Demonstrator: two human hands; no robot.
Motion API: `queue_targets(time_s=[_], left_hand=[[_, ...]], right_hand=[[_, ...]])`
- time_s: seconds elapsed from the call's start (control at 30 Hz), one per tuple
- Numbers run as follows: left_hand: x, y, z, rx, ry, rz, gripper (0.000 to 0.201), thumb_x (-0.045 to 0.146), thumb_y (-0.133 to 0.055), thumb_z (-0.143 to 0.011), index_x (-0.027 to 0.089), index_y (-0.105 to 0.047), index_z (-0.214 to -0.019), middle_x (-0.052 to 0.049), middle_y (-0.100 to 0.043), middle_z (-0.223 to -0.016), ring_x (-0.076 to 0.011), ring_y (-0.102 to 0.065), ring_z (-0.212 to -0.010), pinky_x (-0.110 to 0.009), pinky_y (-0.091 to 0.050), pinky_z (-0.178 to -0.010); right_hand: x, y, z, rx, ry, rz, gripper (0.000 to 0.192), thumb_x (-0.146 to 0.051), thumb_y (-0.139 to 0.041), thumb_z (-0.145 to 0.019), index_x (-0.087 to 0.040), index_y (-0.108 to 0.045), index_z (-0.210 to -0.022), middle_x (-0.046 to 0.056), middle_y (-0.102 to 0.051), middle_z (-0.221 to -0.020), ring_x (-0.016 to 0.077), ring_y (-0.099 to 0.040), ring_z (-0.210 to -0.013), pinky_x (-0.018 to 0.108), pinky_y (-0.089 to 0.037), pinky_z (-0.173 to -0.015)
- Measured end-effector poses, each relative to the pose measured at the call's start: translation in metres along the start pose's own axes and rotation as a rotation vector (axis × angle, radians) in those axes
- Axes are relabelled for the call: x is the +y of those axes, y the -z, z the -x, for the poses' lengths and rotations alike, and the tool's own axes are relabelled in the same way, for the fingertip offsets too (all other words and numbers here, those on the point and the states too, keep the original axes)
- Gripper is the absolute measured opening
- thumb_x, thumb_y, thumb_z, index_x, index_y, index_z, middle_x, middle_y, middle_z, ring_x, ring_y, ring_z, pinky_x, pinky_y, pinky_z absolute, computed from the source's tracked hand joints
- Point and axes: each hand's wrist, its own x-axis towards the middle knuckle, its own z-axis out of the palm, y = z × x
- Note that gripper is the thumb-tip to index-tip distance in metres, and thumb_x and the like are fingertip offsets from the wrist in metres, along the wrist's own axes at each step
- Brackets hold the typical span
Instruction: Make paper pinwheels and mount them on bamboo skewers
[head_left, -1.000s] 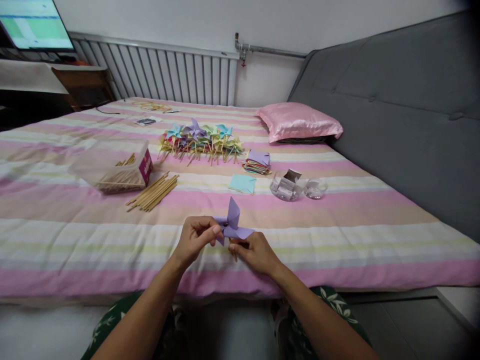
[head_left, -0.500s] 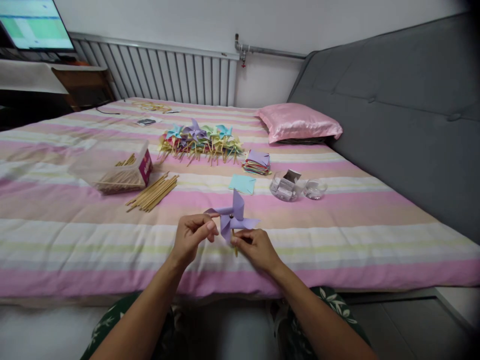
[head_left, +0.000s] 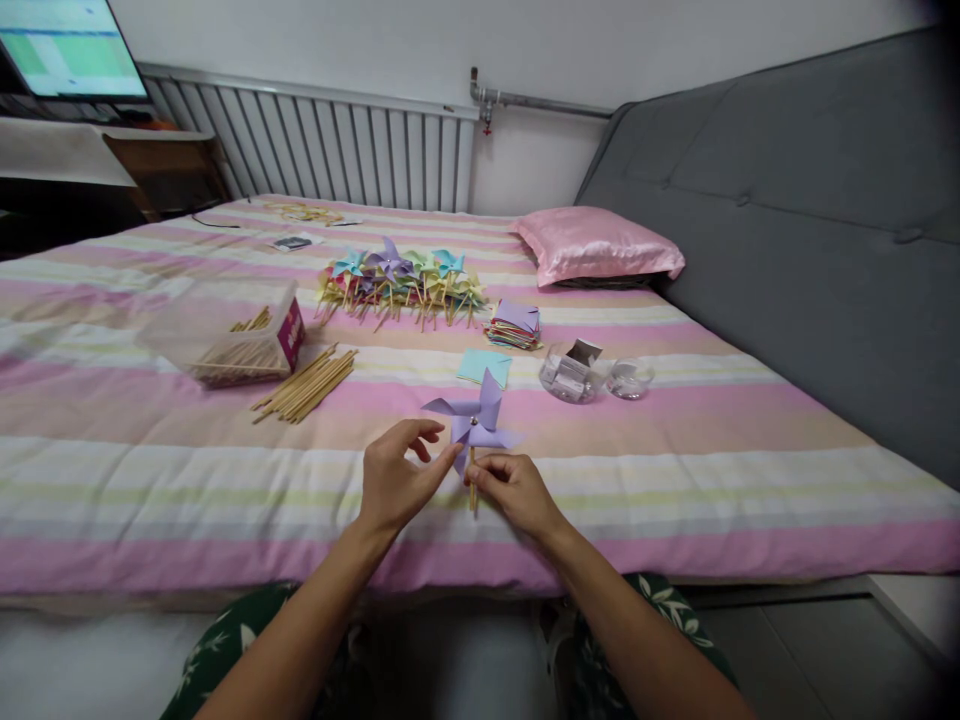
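A purple paper pinwheel [head_left: 487, 437] on a wooden stick stands upright over the near edge of the bed, a round pin head at its centre. Just below the blades, my right hand [head_left: 517, 495] pinches the stick between thumb and fingers. On the other side is my left hand [head_left: 401, 472], its thumb and fingers apart, with the thumb tip at a lower blade; whether it presses the paper I cannot tell. Beyond the pinwheel lie light blue paper squares [head_left: 484, 368].
Loose sticks [head_left: 307, 385] lie beside a clear plastic tub [head_left: 247, 345] of sticks at left. Finished pinwheels [head_left: 401, 280] are heaped farther back, near a stack of coloured paper [head_left: 516, 325]. Right of centre stand a clear container [head_left: 570, 375] with small packets and a small clear dish [head_left: 630, 380].
The blades have turned and the pinwheel has shifted slightly right. My left hand has opened and moved right, its thumb now reaching a lower blade. My right hand keeps its pinch on the stick.
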Motion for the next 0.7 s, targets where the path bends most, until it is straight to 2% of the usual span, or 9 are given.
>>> queue_targets(time_s=[0.2,0.33,0.7], left_hand=[[0.0009,0.0009,-0.0006,-0.099,0.002,0.019,0.034,0.024,-0.065,-0.07,0.021,-0.059,-0.104,0.0,-0.063,-0.073,-0.0106,-0.056,-0.053,-0.026,-0.048,-0.06],[-0.0016,0.0004,-0.001,-0.136,0.001,0.06,0.035,0.021,-0.063,-0.07,0.021,-0.059,-0.105,0.001,-0.063,-0.072,-0.0103,-0.056,-0.053,-0.026,-0.048,-0.061],[-0.0041,-0.0017,-0.0015,-0.108,-0.001,0.147,0.027,0.019,-0.062,-0.071,0.02,-0.062,-0.098,0.001,-0.062,-0.069,-0.0105,-0.055,-0.054,-0.023,-0.047,-0.057]], right_hand=[[0.0013,-0.0015,0.0008,-0.031,-0.005,-0.021,0.028,-0.039,-0.057,-0.078,-0.015,-0.067,-0.069,0.003,-0.063,-0.067,0.0151,-0.055,-0.065,0.025,-0.043,-0.063],[0.0023,-0.0016,0.0012,-0.041,0.001,-0.027,0.028,-0.039,-0.057,-0.078,-0.015,-0.067,-0.069,0.003,-0.063,-0.066,0.0147,-0.055,-0.064,0.025,-0.043,-0.063],[0.0027,-0.0019,0.0009,-0.054,0.004,-0.015,0.03,-0.041,-0.057,-0.078,-0.016,-0.068,-0.068,0.003,-0.064,-0.067,0.0159,-0.056,-0.065,0.025,-0.044,-0.062]])
